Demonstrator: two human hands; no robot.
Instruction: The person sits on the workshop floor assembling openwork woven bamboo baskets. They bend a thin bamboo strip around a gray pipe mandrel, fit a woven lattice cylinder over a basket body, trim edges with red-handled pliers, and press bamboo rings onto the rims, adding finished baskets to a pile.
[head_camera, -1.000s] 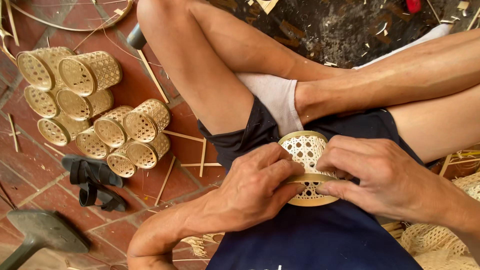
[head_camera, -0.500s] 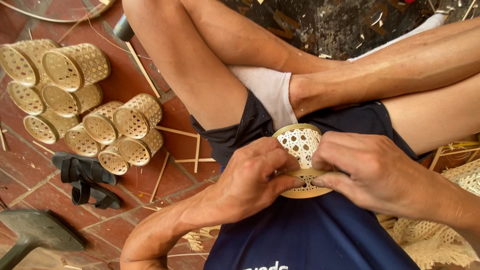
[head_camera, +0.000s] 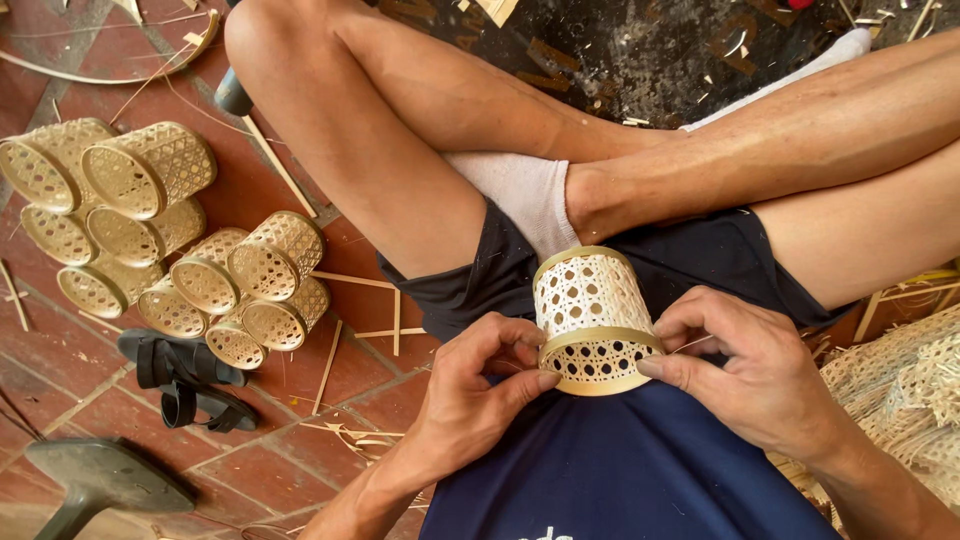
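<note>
Both your hands clasp the small woven basket (head_camera: 592, 320) in your lap: left hand (head_camera: 470, 400) pinches its pale bent-strip rim with the thumb, right hand (head_camera: 745, 365) grips the opposite edge with its fingertips. Open hexagonal cane weave, cylindrical, smooth band around the mouth. Red brick floor (head_camera: 330, 380), gritty, strewn with slivers. Stack of finished baskets (head_camera: 165, 240) lying on their sides to your left, same lattice. Black strappy sandals (head_camera: 185, 380) just below them. Thin bamboo strips (head_camera: 395, 322) scattered nearby.
</note>
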